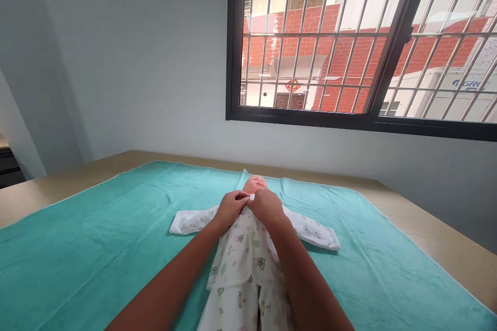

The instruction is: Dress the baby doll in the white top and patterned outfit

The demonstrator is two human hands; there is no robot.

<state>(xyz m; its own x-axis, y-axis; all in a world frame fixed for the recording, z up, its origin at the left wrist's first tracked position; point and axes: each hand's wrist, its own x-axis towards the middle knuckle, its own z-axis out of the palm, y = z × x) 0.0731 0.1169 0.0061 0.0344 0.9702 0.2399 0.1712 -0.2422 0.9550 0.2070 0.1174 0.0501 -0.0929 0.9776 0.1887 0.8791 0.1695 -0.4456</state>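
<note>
A baby doll [255,184] lies on its back on a teal blanket [97,248], dressed in a white printed baby suit [243,253] with both sleeves spread sideways. My left hand [230,208] and my right hand [266,207] meet at the suit's neckline, just below the doll's chin. Both have their fingers pinched together on the fabric of the collar. My forearms run up over the doll's body and hide part of the suit's front.
The blanket covers a tan bed surface [435,227] whose bare edge shows at the back and right. A grey wall [135,62] stands behind it. A barred window [349,36] fills the upper right.
</note>
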